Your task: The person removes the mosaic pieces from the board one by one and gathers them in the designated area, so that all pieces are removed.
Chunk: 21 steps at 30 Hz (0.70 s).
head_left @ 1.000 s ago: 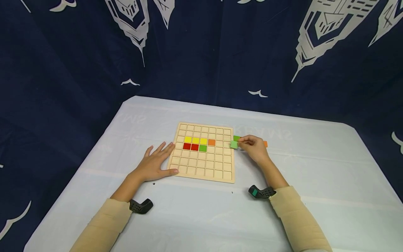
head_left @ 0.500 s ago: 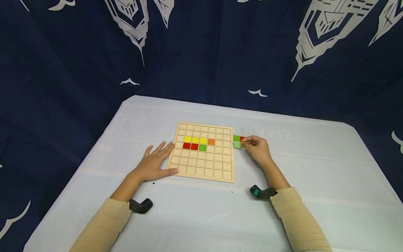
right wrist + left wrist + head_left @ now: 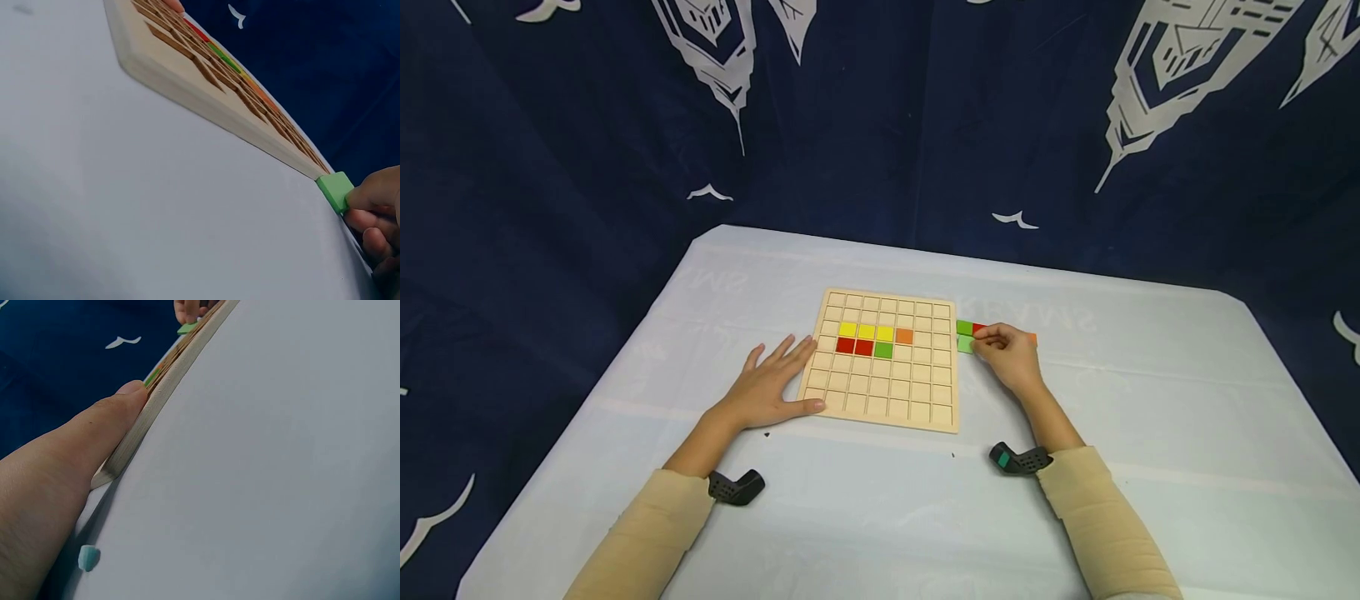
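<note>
A wooden grid board (image 3: 880, 392) lies on the white table. Three yellow tiles (image 3: 867, 332) and one orange tile (image 3: 904, 336) sit in one row of its cells. Two red tiles (image 3: 854, 347) and a green tile (image 3: 883, 350) fill cells in the row below. My left hand (image 3: 767, 392) rests fingers spread on the board's left edge, its thumb (image 3: 119, 412) on the near corner. Just off the right edge, my right hand (image 3: 1011, 358) pinches a light green tile (image 3: 335, 189) between thumb and finger. In the right wrist view that tile overlaps the board's corner.
Beyond the right fingers, a loose green tile (image 3: 964, 327) and a red tile (image 3: 979, 328) lie side by side. An orange tile (image 3: 1033, 339) shows partly behind the hand. Small dark specks lie on the table (image 3: 865, 517) in front. A dark blue curtain hangs behind.
The right hand has shifted slightly right with the light green tile, which earlier overlapped the board's right edge. The loose red tile has come into view. The left hand has stayed still.
</note>
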Each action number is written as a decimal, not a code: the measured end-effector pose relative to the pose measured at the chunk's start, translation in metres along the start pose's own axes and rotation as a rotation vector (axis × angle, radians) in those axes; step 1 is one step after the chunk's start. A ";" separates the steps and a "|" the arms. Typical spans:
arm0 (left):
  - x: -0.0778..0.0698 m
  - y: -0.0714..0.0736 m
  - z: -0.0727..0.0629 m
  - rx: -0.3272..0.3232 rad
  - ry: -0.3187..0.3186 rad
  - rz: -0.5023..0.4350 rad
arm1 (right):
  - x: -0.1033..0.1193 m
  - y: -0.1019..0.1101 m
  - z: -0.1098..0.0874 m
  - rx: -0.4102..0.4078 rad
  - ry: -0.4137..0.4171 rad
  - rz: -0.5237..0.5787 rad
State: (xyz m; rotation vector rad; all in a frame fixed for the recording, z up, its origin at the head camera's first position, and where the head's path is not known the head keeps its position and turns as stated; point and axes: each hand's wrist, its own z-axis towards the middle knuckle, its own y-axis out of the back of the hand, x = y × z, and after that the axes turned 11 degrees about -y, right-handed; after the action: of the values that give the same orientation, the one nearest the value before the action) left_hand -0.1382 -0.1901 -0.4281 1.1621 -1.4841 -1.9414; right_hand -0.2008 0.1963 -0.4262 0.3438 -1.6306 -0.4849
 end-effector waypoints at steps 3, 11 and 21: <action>0.000 0.000 0.000 0.000 -0.002 -0.002 | -0.001 -0.001 0.000 -0.013 0.014 -0.032; 0.000 0.000 0.000 0.007 0.001 -0.002 | -0.001 -0.002 -0.001 -0.032 0.033 -0.059; 0.001 0.000 0.000 0.005 0.004 0.000 | 0.011 -0.007 -0.005 -0.013 0.046 -0.019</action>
State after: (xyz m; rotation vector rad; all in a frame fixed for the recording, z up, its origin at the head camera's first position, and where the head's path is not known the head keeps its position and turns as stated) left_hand -0.1384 -0.1905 -0.4285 1.1673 -1.4875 -1.9361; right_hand -0.1979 0.1836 -0.4198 0.3589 -1.5803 -0.4985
